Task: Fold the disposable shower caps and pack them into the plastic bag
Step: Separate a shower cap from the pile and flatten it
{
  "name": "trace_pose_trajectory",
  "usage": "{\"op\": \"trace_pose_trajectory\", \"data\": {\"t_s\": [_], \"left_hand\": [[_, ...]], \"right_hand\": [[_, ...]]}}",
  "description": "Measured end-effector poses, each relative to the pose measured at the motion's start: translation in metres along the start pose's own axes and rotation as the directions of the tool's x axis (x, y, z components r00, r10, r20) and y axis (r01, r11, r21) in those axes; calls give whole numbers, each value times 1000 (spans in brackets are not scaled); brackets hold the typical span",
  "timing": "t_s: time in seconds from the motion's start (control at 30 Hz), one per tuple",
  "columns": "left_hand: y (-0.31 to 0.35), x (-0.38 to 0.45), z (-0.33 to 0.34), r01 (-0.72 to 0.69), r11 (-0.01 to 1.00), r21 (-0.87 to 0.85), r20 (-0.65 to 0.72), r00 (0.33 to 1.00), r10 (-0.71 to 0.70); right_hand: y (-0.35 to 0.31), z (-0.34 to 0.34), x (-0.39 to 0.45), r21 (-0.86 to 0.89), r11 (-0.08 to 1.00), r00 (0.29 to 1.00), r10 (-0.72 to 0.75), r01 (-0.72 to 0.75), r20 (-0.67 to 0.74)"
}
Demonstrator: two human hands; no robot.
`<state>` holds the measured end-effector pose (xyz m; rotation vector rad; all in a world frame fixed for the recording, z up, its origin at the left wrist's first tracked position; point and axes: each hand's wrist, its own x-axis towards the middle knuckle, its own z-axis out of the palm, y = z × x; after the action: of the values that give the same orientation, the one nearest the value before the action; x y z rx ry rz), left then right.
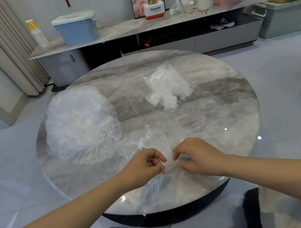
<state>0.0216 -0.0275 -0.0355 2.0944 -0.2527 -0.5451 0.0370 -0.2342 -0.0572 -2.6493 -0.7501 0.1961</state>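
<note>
On the near part of the round marble table (222, 102), a clear shower cap (149, 147) lies crumpled, its long axis running from the person toward the table's middle. The left hand (144, 169) and right hand (196, 154) each pinch its near edge with curled fingers. The film's outline is hard to trace. A heap of unfolded caps (81, 124) sits left; the plastic bag (167, 86) lies beyond.

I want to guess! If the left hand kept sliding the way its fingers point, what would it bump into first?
Probably the right hand. The left hand points across the shower cap both pinch, with only a small gap between them.
</note>
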Motion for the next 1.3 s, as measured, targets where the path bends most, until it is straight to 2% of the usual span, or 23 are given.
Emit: {"op": "trace_pose_trajectory", "data": {"t_s": [0.1,0.17,0.3,0.43,0.53,0.63,0.7,0.77,0.87,0.93,1.03,1.17,1.3], "left_hand": [[2,0,1,11,997,-72,-1,1000,-12],[1,1,3,2,998,-70,23,1000,0],[3,0,4,-17,999,-43,50,999,19],[-1,-5,-8,-59,966,251,176,984,14],[-15,-10,-18,-151,866,477,297,955,3],[-20,-14,-22,-159,840,518,336,941,-29],[-23,-12,-23,-97,870,483,255,966,-34],[-24,-6,-25,-17,918,397,75,997,-14],[-26,5,-26,118,985,128,-131,986,-101],[-34,10,-26,206,976,72,-188,964,-189],[-48,17,-24,279,952,124,-235,941,-245],[-54,18,-18,214,850,481,-269,959,-89],[-50,19,-18,167,782,600,-223,974,-37]], "right_hand": [[0,6,-4,84,996,999,-29,27,28],[-2,10,-4,127,991,999,-33,34,-7],[0,9,1,174,984,997,47,-36,-58],[5,-2,2,317,935,985,172,-158,-16],[7,-6,1,411,883,968,252,-229,-2],[8,-5,0,459,841,951,308,-288,33],[9,-3,1,419,846,940,336,-328,59],[10,-1,2,330,872,931,359,-361,68],[13,4,2,237,886,917,385,-399,105],[14,7,3,197,883,904,404,-425,140],[14,9,2,134,889,894,416,-438,166],[12,9,4,11,904,892,420,-428,164],[13,9,6,-1,902,888,425,-432,177]]}}
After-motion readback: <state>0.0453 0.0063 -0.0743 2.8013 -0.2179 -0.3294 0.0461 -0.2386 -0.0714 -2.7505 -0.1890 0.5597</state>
